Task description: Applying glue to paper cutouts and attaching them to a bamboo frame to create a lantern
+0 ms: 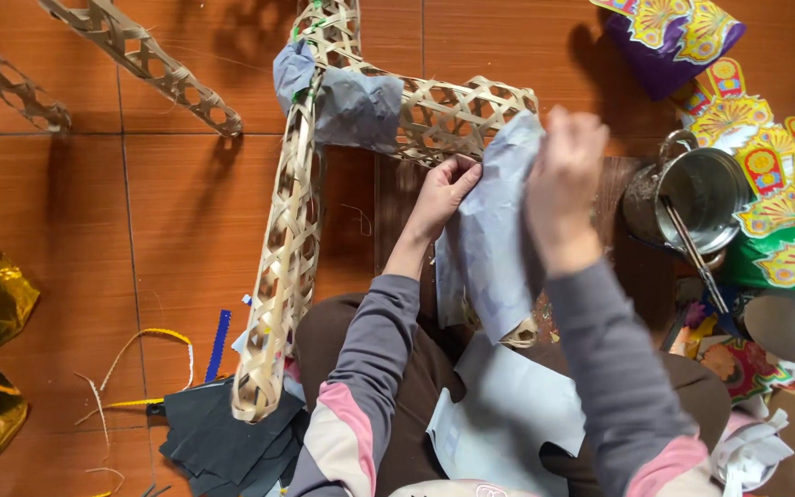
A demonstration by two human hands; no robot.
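Both hands pinch a grey paper sheet [499, 248] against the woven bamboo frame [434, 115]: left hand [443, 189] fingers curled at its edge, right hand [563, 179] gripping its top.

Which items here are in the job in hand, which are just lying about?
In hand:
- left hand and right hand, pressing grey paper sheet
- woven bamboo frame

Lying about:
- metal tin
- black paper scraps
- colourful printed cut-outs
- second bamboo frame
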